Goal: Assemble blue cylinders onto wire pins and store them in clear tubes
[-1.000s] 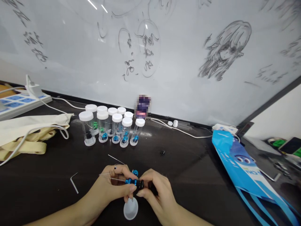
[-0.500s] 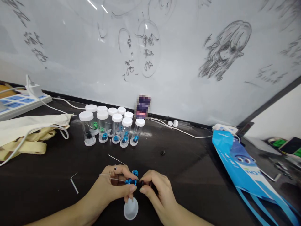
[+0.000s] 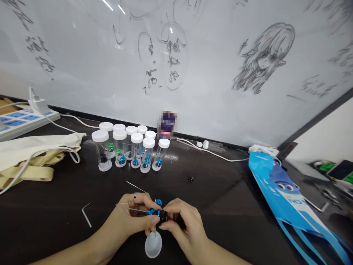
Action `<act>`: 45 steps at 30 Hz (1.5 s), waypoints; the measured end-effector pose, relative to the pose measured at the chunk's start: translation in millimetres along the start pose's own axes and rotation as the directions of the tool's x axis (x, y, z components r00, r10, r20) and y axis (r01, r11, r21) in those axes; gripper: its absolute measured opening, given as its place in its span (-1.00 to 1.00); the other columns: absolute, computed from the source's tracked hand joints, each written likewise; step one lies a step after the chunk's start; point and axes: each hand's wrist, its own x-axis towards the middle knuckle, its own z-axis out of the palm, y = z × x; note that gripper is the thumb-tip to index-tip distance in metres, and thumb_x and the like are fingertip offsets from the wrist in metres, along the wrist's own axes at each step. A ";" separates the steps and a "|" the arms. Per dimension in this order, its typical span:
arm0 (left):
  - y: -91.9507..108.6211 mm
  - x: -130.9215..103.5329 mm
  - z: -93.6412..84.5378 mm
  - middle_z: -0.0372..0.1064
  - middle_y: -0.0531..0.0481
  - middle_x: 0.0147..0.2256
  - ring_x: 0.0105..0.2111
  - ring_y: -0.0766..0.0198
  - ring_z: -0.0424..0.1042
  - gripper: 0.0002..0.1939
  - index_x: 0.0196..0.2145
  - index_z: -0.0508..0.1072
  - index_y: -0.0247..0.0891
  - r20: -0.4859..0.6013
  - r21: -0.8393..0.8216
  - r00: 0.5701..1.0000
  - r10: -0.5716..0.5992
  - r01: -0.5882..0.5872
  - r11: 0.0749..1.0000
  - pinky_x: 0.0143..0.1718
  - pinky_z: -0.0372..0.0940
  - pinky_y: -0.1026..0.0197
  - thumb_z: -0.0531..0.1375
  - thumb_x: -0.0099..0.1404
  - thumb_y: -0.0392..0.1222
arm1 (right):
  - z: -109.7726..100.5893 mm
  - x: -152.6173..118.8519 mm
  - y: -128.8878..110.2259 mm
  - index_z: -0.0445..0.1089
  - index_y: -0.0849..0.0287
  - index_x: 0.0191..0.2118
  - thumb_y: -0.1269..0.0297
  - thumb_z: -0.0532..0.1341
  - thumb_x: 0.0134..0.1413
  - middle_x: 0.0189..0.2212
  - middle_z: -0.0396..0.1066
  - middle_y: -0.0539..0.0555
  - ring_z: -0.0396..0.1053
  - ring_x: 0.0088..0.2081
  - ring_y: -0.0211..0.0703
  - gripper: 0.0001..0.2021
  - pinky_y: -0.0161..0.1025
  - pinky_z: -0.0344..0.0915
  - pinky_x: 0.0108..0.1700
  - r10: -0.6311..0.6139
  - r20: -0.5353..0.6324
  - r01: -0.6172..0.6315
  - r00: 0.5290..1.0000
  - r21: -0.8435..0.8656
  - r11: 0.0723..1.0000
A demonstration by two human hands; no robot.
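Observation:
My left hand (image 3: 132, 217) pinches a small blue metal part (image 3: 151, 212) with thin wires sticking out to the left. A second blue piece (image 3: 158, 202) shows just above its fingertips. With thumb and forefinger, my right hand (image 3: 186, 224) holds a small black part (image 3: 164, 216) against the right end of the blue part. Under the left fingers is a round white translucent cap (image 3: 153, 246); whether those fingers touch it is hard to tell.
Several clear tubes with white lids (image 3: 136, 151) stand behind the hands. A hex key (image 3: 86, 215) lies left, a small black piece (image 3: 191, 179) beyond the right hand. At right is a blue bag (image 3: 271, 187); cloth (image 3: 35, 151) and a power strip (image 3: 26, 119) are left.
My right hand has moved slightly left, and its black part now meets the blue part's end, where a small gap showed before.

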 end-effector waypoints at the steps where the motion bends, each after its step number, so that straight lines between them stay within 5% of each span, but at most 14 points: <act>1: 0.3 -0.3 0.4 0.43 0.10 -0.57 -0.59 0.39 0.41 -0.86 -0.41 0.58 -0.28 0.006 -0.003 1.000 -0.004 0.004 1.000 -0.55 0.34 0.38 0.43 0.04 -0.25 | -0.2 -0.4 0.2 0.34 0.16 -0.28 0.17 0.18 0.28 -0.47 0.34 -0.03 0.34 -0.42 -0.24 -0.83 -0.31 0.21 -0.30 0.008 0.014 -0.008 1.000 -0.009 1.000; 8: -0.1 -2.2 3.8 0.43 0.10 -0.58 -0.62 0.36 0.43 -0.83 -0.44 0.58 -0.27 0.022 -0.035 0.999 -0.023 0.024 0.999 -0.57 0.37 0.34 0.46 -0.03 -0.25 | -2.1 0.6 0.7 0.29 0.17 -0.41 0.03 0.00 0.37 -0.54 0.30 -0.04 0.26 -0.49 -0.27 -0.60 -0.30 0.13 -0.36 0.046 0.079 -0.040 0.996 -0.084 0.996; 15: -1.0 -1.6 -0.5 0.45 0.09 -0.55 -0.60 0.42 0.40 -0.84 -0.40 0.57 -0.27 -0.035 0.005 0.999 -0.018 0.018 1.000 -0.55 0.31 0.39 0.44 0.03 -0.24 | -0.5 2.7 -2.6 0.35 0.15 -0.24 0.13 0.20 0.26 -0.45 0.33 -0.02 0.30 -0.42 -0.24 -0.81 -0.30 0.21 -0.32 0.023 0.023 -0.023 0.999 -0.025 0.999; 19: -2.8 -1.3 -2.1 0.46 0.09 -0.54 -0.57 0.40 0.41 -0.84 -0.37 0.57 -0.26 -0.034 0.018 0.999 -0.024 0.025 1.000 -0.53 0.30 0.38 0.42 0.07 -0.22 | -2.7 2.5 -4.8 0.34 0.14 -0.12 0.05 0.17 0.26 -0.33 0.36 0.04 0.33 -0.34 -0.18 -0.74 -0.23 0.25 -0.25 0.056 0.025 -0.056 0.998 -0.003 0.998; 27: 2.7 -2.5 1.0 0.45 0.07 -0.55 -0.57 0.37 0.41 -0.84 -0.38 0.57 -0.28 -0.030 0.022 1.000 -0.009 0.010 1.000 -0.53 0.31 0.36 0.43 0.05 -0.23 | -1.3 1.5 -2.6 0.35 0.15 -0.19 0.25 0.18 0.28 -0.38 0.36 0.02 0.33 -0.34 -0.19 -0.90 -0.25 0.26 -0.26 0.008 0.013 -0.008 1.000 -0.012 1.000; 35: 2.5 -1.6 2.7 0.36 0.12 -0.52 -0.59 0.37 0.42 -0.84 -0.42 0.60 -0.25 0.024 0.013 1.000 0.010 -0.010 1.000 -0.57 0.36 0.34 0.45 -0.01 -0.23 | -3.0 1.8 -3.2 0.32 0.16 -0.37 0.12 0.05 0.36 -0.48 0.37 -0.01 0.31 -0.45 -0.23 -0.69 -0.28 0.20 -0.33 0.028 0.079 -0.024 0.996 -0.048 0.999; 42: 3.9 -0.6 2.6 0.36 0.11 -0.54 -0.60 0.39 0.40 -0.86 -0.44 0.60 -0.27 0.006 0.029 1.000 0.023 -0.023 0.999 -0.56 0.35 0.36 0.44 0.01 -0.23 | 0.2 3.6 -2.4 0.36 0.17 -0.25 0.16 0.20 0.27 -0.44 0.38 0.02 0.36 -0.39 -0.20 -0.83 -0.29 0.26 -0.32 -0.078 -0.036 0.078 0.996 -0.002 0.997; 45: 3.8 -2.1 3.0 0.35 0.11 -0.53 -0.59 0.38 0.42 -0.86 -0.44 0.60 -0.26 0.029 0.031 0.999 0.040 -0.041 0.999 -0.57 0.35 0.36 0.45 0.00 -0.23 | -0.9 3.9 -4.1 0.34 0.17 -0.35 0.11 0.15 0.29 -0.50 0.36 -0.01 0.32 -0.47 -0.24 -0.74 -0.30 0.23 -0.36 -0.041 0.015 0.041 0.999 -0.021 0.999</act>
